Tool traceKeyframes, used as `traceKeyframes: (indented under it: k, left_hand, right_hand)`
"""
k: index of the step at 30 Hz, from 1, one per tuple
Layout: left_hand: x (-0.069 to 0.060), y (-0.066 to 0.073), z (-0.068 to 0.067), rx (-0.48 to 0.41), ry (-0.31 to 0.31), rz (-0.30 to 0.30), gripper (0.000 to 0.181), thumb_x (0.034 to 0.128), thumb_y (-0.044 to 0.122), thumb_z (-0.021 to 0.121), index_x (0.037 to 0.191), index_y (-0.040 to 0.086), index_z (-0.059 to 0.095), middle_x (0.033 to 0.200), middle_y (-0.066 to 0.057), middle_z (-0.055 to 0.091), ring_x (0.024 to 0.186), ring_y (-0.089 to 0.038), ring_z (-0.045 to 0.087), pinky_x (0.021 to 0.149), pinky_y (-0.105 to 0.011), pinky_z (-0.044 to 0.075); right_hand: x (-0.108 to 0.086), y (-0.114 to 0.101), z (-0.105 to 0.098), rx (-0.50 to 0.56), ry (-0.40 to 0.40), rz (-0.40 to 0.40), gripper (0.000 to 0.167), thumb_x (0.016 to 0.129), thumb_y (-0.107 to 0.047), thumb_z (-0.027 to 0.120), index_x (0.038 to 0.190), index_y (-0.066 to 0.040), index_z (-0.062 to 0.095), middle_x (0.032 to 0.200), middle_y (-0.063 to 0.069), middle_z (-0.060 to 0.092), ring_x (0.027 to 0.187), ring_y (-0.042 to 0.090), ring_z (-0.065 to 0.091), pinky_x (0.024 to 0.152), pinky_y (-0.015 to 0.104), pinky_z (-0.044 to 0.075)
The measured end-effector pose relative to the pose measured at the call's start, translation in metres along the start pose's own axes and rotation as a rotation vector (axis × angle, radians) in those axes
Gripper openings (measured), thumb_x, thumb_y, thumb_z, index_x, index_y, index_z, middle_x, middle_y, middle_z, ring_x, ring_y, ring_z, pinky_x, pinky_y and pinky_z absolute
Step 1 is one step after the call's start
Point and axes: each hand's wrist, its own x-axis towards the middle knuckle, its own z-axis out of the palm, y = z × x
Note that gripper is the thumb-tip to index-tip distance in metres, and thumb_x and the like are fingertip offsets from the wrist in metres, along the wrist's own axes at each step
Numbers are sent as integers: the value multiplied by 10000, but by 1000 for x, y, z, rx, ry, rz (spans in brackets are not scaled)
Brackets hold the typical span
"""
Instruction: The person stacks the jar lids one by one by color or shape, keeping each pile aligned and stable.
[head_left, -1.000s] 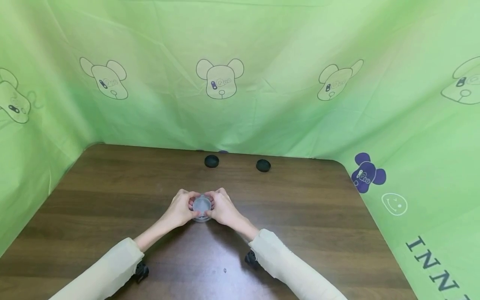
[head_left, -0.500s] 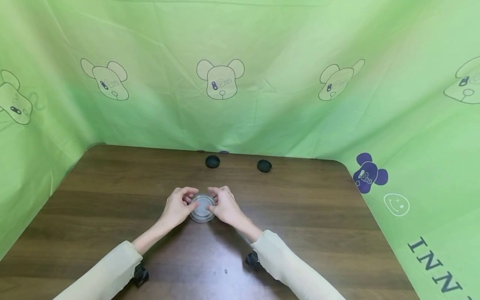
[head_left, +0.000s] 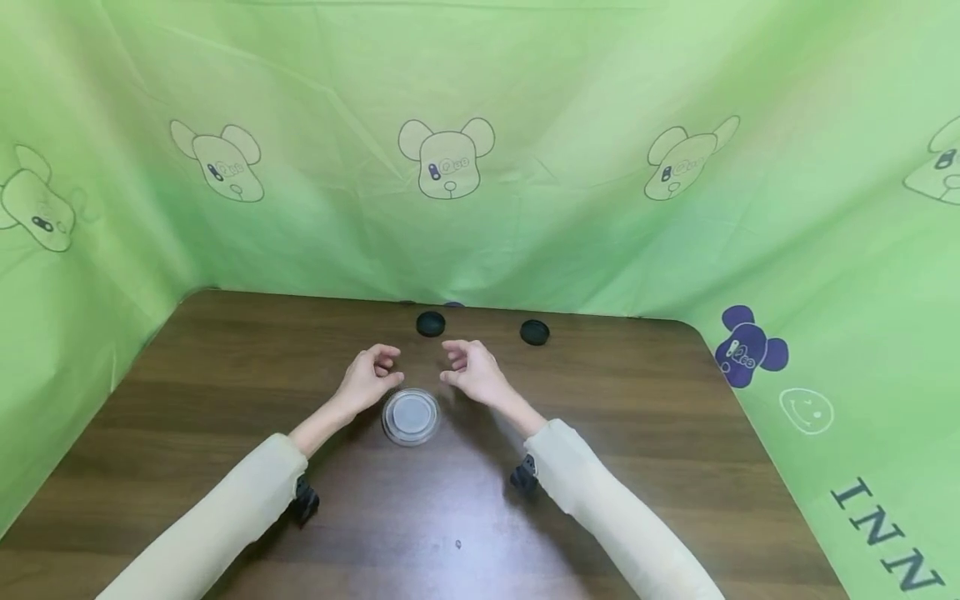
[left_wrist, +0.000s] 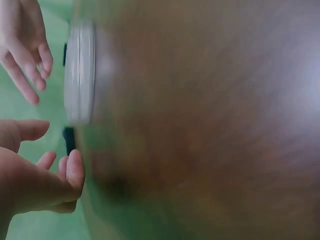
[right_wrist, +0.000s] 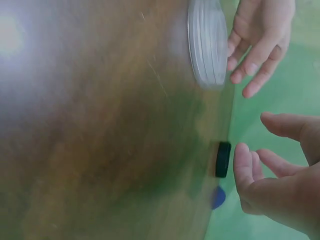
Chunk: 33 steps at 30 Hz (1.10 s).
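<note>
A low stack of clear round dishes (head_left: 411, 417), a smaller one on top of a wider one, lies flat on the brown table. My left hand (head_left: 365, 382) hovers just beyond its upper left, fingers loosely bent and holding nothing. Opposite it, my right hand (head_left: 480, 377) is off the stack's upper right, thumb and fingers apart with nothing between them. In the left wrist view the ridged side of the clear dishes (left_wrist: 80, 75) shows. Neither hand touches the stack in the right wrist view, where the dishes (right_wrist: 207, 45) appear at the top.
Two black round discs, a left one (head_left: 431, 323) and a right one (head_left: 535, 332), lie near the far edge of the wooden table (head_left: 615, 467). A green printed cloth (head_left: 525, 225) hangs behind and at both sides. A small dark mark (head_left: 458, 544) shows on the near tabletop.
Both hands have let go of the clear dishes, drawn apart and moved away toward the far edge. The stack stays on the table; the black discs have not moved.
</note>
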Motion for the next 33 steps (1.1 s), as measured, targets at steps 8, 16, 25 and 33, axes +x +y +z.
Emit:
traceKeyframes:
  k: [8, 16, 25, 33]
  left_hand:
    - [47, 0, 4, -213, -86, -170, 415, 890, 14, 632, 1276, -76, 507, 1081, -186, 544, 954, -285, 571, 795, -328, 524]
    - [76, 13, 20, -239, -42, -268, 488, 901, 13, 616, 1350, -59, 438, 1262, -253, 487, 1066, -317, 552, 895, -371, 500]
    - [93, 13, 16, -170, -1, -292, 467, 921, 25, 542, 1371, -51, 447, 1303, -234, 508, 1143, -324, 512, 939, -385, 452]
    - [104, 17, 23, -238, -63, -272, 504, 866, -88, 374, 1367, -102, 426, 1309, -255, 500, 1083, -265, 512, 856, -287, 468]
  right_hand:
    - [33, 11, -8, 165, -50, 110, 496, 833, 50, 671, 1310, 62, 533, 1212, 225, 593, 1103, 328, 578, 959, 368, 465]
    - [59, 15, -3, 203, -1, 184, 512, 819, 70, 653, 1314, 76, 522, 1255, 221, 571, 1166, 318, 535, 978, 358, 445]
    - [85, 19, 9, 166, 50, 198, 543, 807, 55, 693, 1325, 49, 531, 1262, 196, 580, 1133, 293, 549, 945, 330, 462]
    - [96, 18, 12, 111, 56, 177, 564, 794, 84, 710, 1326, 56, 527, 1232, 202, 602, 1090, 275, 586, 870, 292, 507]
